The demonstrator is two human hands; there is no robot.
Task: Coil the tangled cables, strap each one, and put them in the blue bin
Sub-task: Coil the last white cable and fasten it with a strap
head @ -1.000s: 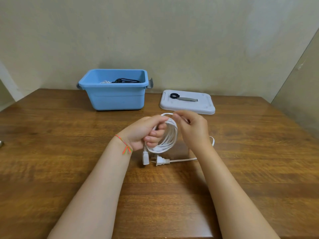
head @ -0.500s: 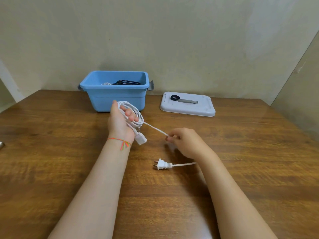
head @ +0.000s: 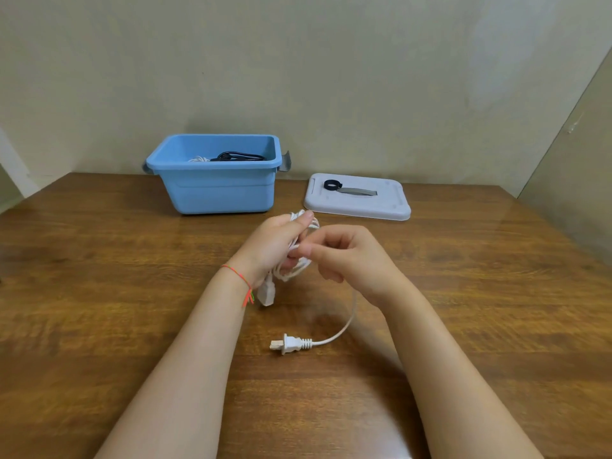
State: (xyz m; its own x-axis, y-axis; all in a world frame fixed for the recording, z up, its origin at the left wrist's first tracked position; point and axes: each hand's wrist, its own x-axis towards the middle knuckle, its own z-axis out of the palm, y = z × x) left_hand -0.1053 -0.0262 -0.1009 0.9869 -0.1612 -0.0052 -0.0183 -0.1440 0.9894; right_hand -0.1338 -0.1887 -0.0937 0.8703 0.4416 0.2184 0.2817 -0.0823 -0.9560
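Note:
My left hand point(head: 271, 246) grips a coil of white cable point(head: 299, 271) at the table's middle; its socket end point(head: 267, 294) hangs below the wrist. My right hand point(head: 347, 256) pinches the cable's free strand right beside the coil. The loose tail curves down to a white two-pin plug point(head: 289, 343) lying on the wood. The blue bin point(head: 217, 190) stands at the back left and holds a black cable point(head: 240, 157) and a white one point(head: 198, 159).
The bin's white lid point(head: 381, 207) lies flat at the back right, with a black strap point(head: 332, 185) and a grey strip on it. The wooden table point(head: 99, 293) meets a wall behind and a panel at the right.
My left hand has come back from near the bin to the middle. My right hand has risen to meet it, adding another turn of cable. The loose tail is shorter.

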